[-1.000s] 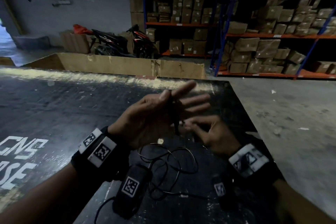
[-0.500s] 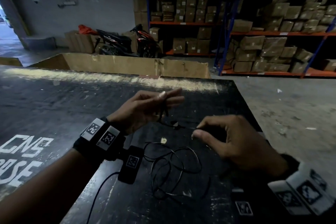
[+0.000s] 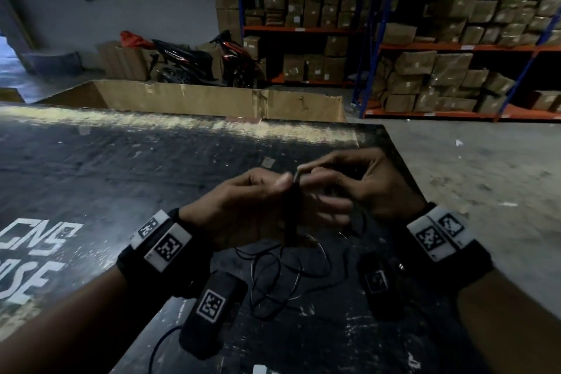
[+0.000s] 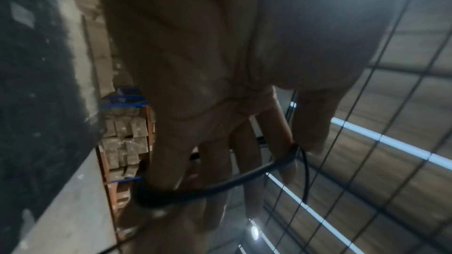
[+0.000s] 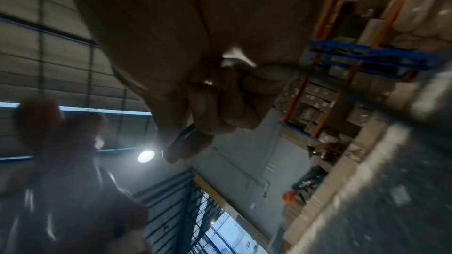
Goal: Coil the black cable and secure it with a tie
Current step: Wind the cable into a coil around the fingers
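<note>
Both hands are held together above the black table [image 3: 121, 167]. The thin black cable [image 3: 290, 276] lies in loose loops on the table below them and rises to my left hand [image 3: 258, 200]. In the left wrist view a turn of the cable [image 4: 220, 185] runs across my extended fingers [image 4: 215, 161], with the thumb beside it. My right hand [image 3: 358, 182] pinches a stretch of the cable [image 5: 184, 135] between thumb and forefinger, right at the left hand's fingertips. I cannot make out a tie.
The table's right edge [image 3: 405, 167] drops to a concrete floor [image 3: 485, 176]. White lettering [image 3: 33, 255] marks the table at the left. A long cardboard box [image 3: 218, 100] stands behind the table, then a motorbike [image 3: 194, 61] and shelves of boxes [image 3: 449, 64].
My right hand drew cable out to the right, then came back up to the left hand's fingertips. The left hand's spread fingers have drawn together round the cable.
</note>
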Motion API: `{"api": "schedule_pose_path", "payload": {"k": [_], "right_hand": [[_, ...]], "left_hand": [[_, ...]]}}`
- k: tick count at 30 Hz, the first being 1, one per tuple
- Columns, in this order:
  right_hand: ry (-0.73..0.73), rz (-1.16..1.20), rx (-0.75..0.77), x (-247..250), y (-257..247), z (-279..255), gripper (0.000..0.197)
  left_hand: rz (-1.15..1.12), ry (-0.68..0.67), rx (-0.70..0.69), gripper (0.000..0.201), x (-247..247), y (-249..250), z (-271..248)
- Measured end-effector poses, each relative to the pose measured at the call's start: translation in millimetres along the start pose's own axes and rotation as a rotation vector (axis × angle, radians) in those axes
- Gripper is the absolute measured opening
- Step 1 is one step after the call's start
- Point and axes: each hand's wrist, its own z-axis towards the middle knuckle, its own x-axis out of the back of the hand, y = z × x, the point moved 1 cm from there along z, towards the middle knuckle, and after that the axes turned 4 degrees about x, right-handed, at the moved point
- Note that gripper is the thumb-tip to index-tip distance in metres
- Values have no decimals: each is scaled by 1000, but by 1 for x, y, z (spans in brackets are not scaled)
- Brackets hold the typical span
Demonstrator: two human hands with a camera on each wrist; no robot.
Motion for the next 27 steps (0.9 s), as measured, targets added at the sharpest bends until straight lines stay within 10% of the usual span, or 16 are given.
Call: {"api": "schedule_pose_path", "payload": {"k": [8,15,27], "right_hand": [[-43,-32,-270,-45,50,-39,22],[-107,-430,-83,-36,-10,-46,22],[-112,-395,131,17,-43,9,11]], "left_hand": [[-13,417,-185,49,28,28,5],[441,773,-133,44,40,15,1],[424,275,236,54,2,-7,-3]]}}
